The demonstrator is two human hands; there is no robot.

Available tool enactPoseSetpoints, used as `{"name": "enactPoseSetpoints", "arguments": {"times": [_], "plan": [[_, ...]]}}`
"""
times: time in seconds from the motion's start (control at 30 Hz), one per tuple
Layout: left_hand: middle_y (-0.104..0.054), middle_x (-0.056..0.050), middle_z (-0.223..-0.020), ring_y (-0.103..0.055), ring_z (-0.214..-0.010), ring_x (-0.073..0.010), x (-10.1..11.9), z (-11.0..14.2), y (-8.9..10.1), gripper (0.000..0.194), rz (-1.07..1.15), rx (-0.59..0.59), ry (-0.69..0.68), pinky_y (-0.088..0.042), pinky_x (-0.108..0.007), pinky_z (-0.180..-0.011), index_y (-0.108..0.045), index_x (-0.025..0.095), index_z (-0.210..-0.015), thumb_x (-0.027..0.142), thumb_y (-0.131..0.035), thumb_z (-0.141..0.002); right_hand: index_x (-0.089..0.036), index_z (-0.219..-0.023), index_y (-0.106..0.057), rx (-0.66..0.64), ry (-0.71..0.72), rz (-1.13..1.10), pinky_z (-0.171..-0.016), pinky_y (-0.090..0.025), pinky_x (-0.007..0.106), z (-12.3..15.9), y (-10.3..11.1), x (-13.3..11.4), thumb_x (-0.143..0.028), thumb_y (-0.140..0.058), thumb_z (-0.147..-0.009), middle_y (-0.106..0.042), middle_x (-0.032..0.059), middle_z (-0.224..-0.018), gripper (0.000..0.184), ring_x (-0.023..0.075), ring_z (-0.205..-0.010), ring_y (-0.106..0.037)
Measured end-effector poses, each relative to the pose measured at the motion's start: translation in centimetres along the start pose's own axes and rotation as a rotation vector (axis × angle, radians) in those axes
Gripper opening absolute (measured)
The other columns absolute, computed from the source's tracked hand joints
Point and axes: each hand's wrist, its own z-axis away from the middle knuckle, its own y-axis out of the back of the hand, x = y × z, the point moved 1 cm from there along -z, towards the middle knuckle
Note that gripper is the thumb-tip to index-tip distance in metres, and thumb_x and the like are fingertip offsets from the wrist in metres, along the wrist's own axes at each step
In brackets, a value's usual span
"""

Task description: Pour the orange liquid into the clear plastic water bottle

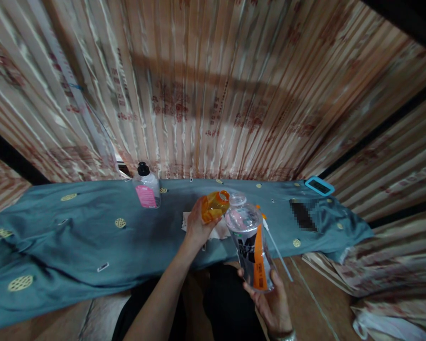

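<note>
My left hand [198, 223] is closed around a small translucent orange bottle [213, 206], which is tilted with its open mouth pointing right. Held in my right hand [270, 303] is a large clear plastic bottle [250, 246] with a black and orange label, gripped near its base. The large bottle leans so that its mouth is close to the orange bottle's mouth; whether the two touch I cannot tell. Behind the large bottle lies an orange pump head with a white tube [279, 251]. Under my left hand is a white tissue [220, 230], partly hidden.
A clear pump bottle with a black top and pink label [147, 189] stands at the back left of the cloth-covered surface [92, 227]. A blue-framed digital clock [319, 186] and a blurred dark object [303, 215] lie to the right. Patterned curtains [206, 94] hang behind.
</note>
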Motion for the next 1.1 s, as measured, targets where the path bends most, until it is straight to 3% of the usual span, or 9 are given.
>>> {"name": "enactPoseSetpoints", "arguments": {"times": [0.33, 0.6, 0.7, 0.83, 1.1], "plan": [[-0.068, -0.01, -0.123, -0.067, -0.116, -0.0306, -0.2, -0.1, 0.4, 0.065, 0.027, -0.007, 0.017, -0.053, -0.048, -0.102, -0.053, 0.022, -0.126, 0.034, -0.08, -0.068, -0.025, -0.091, -0.083, -0.011, 0.051, 0.1, -0.062, -0.065, 0.033, 1.7, -0.6, -0.7, -0.046, -0.096, -0.049, -0.082, 0.0128, -0.091, 0.048, 0.0295, -0.078, -0.079], [-0.071, -0.008, -0.117, -0.07, -0.108, -0.0288, 0.1, -0.5, 0.9, 0.062, 0.045, 0.004, 0.055, -0.056, -0.044, -0.095, -0.053, 0.024, -0.122, 0.031, -0.081, -0.066, -0.034, -0.109, -0.078, -0.159, 0.04, 0.133, -0.084, -0.064, 0.042, 2.1, 1.4, -0.9, -0.048, -0.084, -0.071, -0.079, 0.0071, -0.113, 0.04, 0.0283, -0.098, -0.077], [-0.071, -0.008, -0.118, -0.07, -0.108, -0.0289, 0.2, -0.6, 1.0, 0.062, 0.055, 0.01, 0.077, -0.056, -0.044, -0.095, -0.053, 0.024, -0.121, 0.03, -0.081, -0.065, -0.036, -0.106, -0.078, -0.144, 0.043, 0.121, -0.082, -0.064, 0.043, 2.8, 1.1, -0.8, -0.047, -0.085, -0.069, -0.08, 0.006, -0.112, 0.04, 0.0293, -0.097, -0.077], [-0.071, -0.007, -0.116, -0.07, -0.107, -0.0283, 0.5, -0.7, 1.2, 0.061, 0.098, -0.002, 0.102, -0.055, -0.044, -0.094, -0.053, 0.024, -0.119, 0.028, -0.08, -0.064, -0.035, -0.105, -0.079, -0.048, 0.086, 0.108, -0.074, -0.065, 0.036, 4.1, -0.3, -0.8, -0.048, -0.089, -0.061, -0.081, 0.0051, -0.108, 0.046, 0.0279, -0.093, -0.078], [-0.071, -0.008, -0.113, -0.07, -0.102, -0.0276, 1.1, -1.0, 1.1, 0.06, 0.208, -0.028, 0.135, -0.055, -0.045, -0.091, -0.052, 0.023, -0.114, 0.029, -0.08, -0.06, -0.033, -0.103, -0.079, -0.053, 0.115, 0.117, -0.082, -0.063, 0.05, 5.0, -0.4, -1.3, -0.042, -0.091, -0.058, -0.08, 0.0108, -0.111, 0.048, 0.0348, -0.098, -0.076]]}}
